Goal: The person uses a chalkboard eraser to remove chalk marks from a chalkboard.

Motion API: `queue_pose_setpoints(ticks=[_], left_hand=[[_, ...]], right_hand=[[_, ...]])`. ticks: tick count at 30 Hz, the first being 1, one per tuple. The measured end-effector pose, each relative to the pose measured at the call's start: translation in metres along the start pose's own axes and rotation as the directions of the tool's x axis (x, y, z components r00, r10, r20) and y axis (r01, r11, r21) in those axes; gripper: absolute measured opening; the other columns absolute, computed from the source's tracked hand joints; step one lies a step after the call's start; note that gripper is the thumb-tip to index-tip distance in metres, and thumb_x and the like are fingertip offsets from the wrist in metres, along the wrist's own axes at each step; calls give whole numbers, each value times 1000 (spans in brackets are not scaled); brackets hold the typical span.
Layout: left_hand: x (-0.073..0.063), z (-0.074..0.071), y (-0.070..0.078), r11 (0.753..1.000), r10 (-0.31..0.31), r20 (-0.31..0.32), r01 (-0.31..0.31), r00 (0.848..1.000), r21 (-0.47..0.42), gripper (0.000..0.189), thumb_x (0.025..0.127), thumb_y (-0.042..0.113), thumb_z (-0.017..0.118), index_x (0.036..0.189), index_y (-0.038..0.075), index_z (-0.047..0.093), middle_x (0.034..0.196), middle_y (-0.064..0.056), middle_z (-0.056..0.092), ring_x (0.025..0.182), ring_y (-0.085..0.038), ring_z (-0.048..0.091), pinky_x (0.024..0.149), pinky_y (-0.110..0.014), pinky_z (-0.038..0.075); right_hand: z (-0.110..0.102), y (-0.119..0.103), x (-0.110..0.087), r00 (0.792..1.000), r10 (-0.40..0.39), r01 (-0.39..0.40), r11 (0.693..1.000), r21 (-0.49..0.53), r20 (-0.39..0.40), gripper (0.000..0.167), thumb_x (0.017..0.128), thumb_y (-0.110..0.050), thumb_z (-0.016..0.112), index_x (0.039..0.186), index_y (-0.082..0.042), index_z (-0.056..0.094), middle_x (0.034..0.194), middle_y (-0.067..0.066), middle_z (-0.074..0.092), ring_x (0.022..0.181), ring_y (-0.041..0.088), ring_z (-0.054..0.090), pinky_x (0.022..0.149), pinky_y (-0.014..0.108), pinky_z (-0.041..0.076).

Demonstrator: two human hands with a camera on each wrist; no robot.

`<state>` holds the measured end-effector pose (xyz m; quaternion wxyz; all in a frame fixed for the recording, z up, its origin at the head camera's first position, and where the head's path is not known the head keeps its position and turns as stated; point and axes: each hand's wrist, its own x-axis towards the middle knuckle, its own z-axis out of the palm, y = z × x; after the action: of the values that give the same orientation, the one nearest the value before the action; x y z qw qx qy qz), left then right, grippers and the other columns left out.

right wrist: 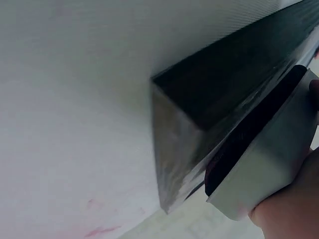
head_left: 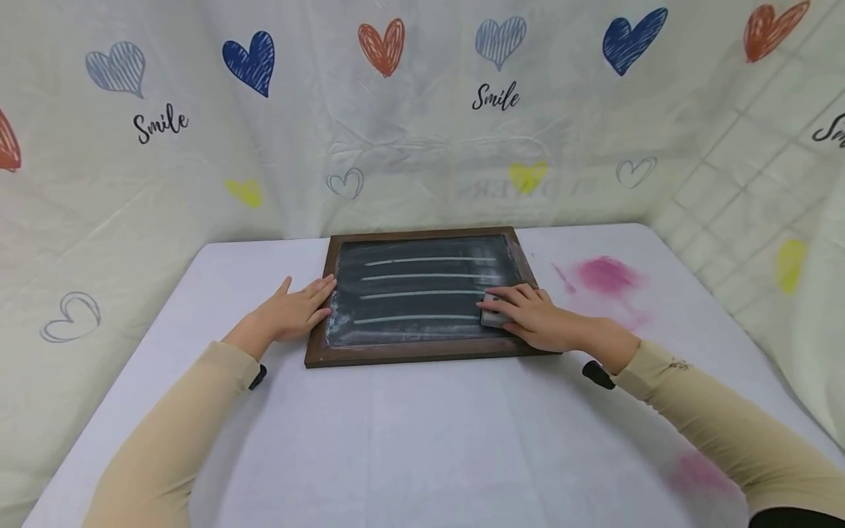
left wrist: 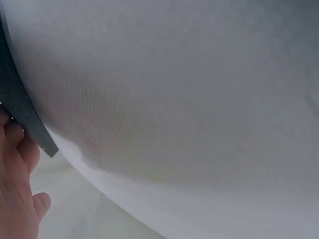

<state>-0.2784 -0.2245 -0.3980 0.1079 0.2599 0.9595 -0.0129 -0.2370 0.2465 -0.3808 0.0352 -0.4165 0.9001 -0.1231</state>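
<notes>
A chalkboard (head_left: 416,306) in a brown wooden frame lies on the white-covered table. Several white chalk lines run across it, and their right ends meet a smeared patch. My right hand (head_left: 538,320) grips a chalkboard eraser (head_left: 492,318) at the board's lower right. In the right wrist view the eraser (right wrist: 271,167) shows a pale back and a dark felt side, close to the frame's corner. On the left edge of the frame rest the extended fingers of my left hand (head_left: 287,312). The left wrist view catches that hand (left wrist: 15,184) beside the dark frame edge (left wrist: 25,112).
Pink stains (head_left: 607,276) mark the tablecloth (head_left: 422,440) right of the board, with another near the right forearm. Behind the table hangs a pale curtain (head_left: 422,110) printed with hearts and the word Smile. It also closes off both sides.
</notes>
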Motion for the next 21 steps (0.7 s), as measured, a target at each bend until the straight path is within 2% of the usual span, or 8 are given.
queue_pose_setpoints(ticks=[8,17,21], left_hand=[[1,-3,1,1000,7,-8,-7,1000,-7,66,112,37,36,164,2,14,170,-17,13,154,-33,22,118,-68,1],[0,-3,2,1000,9,1,-9,1000,-9,66,112,36,36,164,1,15,170,-17,13,154,-34,21,118,-68,1],[0,-3,1,1000,9,2,-9,1000,-7,66,112,36,36,164,1,14,170,-17,13,154,-34,21,118,-68,2]], right_hand=[[-1,-7,25,998,-25,25,1000,3,61,54,106,-6,54,158,-12,39,161,19,29,138,41,33,93,59,35],[1,-26,61,982,-22,18,1000,25,188,55,110,-12,47,162,-19,31,166,16,21,146,40,24,108,67,26],[3,-38,81,974,-35,34,999,8,226,54,111,-14,44,163,-19,29,166,16,19,147,38,23,110,64,25]])
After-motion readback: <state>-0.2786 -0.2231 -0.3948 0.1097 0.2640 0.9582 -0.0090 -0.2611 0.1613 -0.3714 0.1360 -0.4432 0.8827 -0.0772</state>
